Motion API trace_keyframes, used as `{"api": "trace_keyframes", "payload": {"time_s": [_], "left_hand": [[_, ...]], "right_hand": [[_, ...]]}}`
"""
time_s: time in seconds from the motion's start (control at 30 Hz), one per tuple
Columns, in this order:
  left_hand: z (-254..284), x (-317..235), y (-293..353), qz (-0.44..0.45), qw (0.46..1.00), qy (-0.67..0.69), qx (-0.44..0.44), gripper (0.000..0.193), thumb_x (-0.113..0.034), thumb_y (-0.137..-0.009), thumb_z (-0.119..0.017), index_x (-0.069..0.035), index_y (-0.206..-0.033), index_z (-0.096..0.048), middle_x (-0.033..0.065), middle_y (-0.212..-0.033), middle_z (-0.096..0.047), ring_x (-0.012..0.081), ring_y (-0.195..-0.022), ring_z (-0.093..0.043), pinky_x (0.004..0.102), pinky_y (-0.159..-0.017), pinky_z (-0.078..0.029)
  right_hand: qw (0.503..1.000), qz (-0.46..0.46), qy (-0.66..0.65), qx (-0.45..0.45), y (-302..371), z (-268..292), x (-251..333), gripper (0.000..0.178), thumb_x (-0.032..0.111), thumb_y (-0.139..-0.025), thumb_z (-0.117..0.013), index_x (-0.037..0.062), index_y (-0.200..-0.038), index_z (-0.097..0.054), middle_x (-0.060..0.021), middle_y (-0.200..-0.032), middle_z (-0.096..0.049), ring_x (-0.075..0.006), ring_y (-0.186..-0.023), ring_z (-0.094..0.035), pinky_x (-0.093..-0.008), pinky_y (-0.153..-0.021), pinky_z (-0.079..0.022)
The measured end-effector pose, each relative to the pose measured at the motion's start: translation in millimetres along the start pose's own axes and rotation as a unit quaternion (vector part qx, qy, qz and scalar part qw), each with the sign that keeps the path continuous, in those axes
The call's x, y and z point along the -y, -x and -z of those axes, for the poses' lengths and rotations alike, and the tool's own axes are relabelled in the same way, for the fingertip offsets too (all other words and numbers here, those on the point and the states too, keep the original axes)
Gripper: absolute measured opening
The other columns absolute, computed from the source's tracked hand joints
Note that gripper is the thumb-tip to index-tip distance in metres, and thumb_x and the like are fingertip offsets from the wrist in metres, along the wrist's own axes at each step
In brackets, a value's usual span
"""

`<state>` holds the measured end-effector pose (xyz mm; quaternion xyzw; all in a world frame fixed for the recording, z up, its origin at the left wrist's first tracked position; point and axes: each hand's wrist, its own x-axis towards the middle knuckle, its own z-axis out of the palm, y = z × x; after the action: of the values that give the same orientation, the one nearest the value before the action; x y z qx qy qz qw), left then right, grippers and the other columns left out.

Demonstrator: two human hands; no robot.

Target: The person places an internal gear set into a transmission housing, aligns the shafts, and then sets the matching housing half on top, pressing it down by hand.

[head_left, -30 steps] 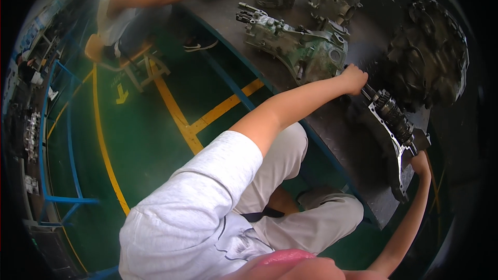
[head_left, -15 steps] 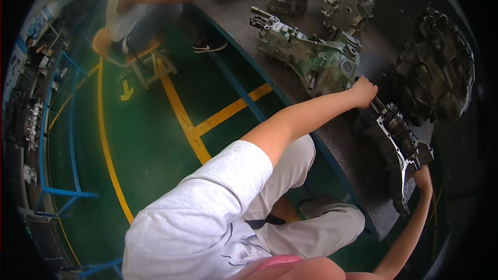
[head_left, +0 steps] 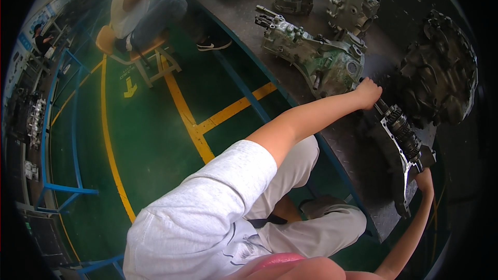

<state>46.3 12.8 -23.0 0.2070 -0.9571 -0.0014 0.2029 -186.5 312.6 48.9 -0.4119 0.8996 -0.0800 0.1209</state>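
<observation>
Dark metal workbench [head_left: 238, 10]. Right hand [head_left: 424, 180] at the near end of the gear shaft [head_left: 403, 132], grip indeterminable; pale-edged housing [head_left: 405, 192] alongside the shaft, over the bench; left hand [head_left: 369, 93] closed around the shaft's far end; greenish casing [head_left: 332, 63] beyond it.

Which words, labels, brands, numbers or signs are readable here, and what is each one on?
No words or numbers are readable.
Green floor: a yellow arrow; the marks above it are too blurred.
Dark shoe: a curved white mark.
Pale grey shirt: dark print, unreadable.
Far-left wall panels: too small.
Gear shaft: no lettering visible.
</observation>
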Motion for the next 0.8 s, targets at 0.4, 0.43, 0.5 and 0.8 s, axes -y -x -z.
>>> {"api": "trace_keyframes", "payload": {"time_s": [0.4,0.43,0.5,0.8], "left_hand": [[2.6,-8.4,-7.2,0.001,1.000,0.014,0.010,0.027,-0.018,-0.063,-0.063,-0.005,-0.086,-0.058,0.0140,-0.085,-0.063,0.0279,-0.085,-0.059,0.0381,-0.077,-0.040],[2.6,-9.7,-7.1,-0.003,1.000,0.015,0.004,0.027,-0.018,-0.063,-0.063,-0.004,-0.086,-0.058,0.0137,-0.085,-0.063,0.0279,-0.084,-0.059,0.0379,-0.077,-0.040],[1.7,-8.1,-5.8,-0.002,1.000,0.015,0.001,0.027,-0.018,-0.063,-0.063,-0.004,-0.086,-0.058,0.0134,-0.085,-0.063,0.0278,-0.083,-0.059,0.0377,-0.077,-0.039],[-3.3,-5.6,-7.9,0.001,1.000,0.004,-0.016,0.028,-0.019,-0.064,-0.064,-0.005,-0.087,-0.060,0.0125,-0.086,-0.063,0.0263,-0.084,-0.059,0.0375,-0.077,-0.039]], "right_hand": [[0.996,-0.002,0.047,-0.075,-17.1,-10.3,-58.8,0.024,0.003,-0.066,-0.053,-0.0120,-0.084,-0.055,-0.0291,-0.082,-0.058,-0.0387,-0.084,-0.058,-0.0408,-0.074,-0.043],[0.996,-0.004,0.040,-0.075,-16.3,-9.7,-60.9,0.024,0.003,-0.066,-0.053,-0.0121,-0.084,-0.055,-0.0293,-0.082,-0.058,-0.0388,-0.084,-0.058,-0.0410,-0.073,-0.043],[0.996,0.002,0.034,-0.079,-13.3,-10.2,-52.6,0.023,0.003,-0.066,-0.054,-0.0121,-0.084,-0.055,-0.0292,-0.081,-0.058,-0.0391,-0.084,-0.058,-0.0408,-0.073,-0.044],[0.997,-0.003,0.035,-0.062,-14.5,-7.8,-46.7,0.025,0.003,-0.066,-0.053,-0.0113,-0.086,-0.055,-0.0296,-0.084,-0.058,-0.0401,-0.085,-0.058,-0.0410,-0.074,-0.043]]}}
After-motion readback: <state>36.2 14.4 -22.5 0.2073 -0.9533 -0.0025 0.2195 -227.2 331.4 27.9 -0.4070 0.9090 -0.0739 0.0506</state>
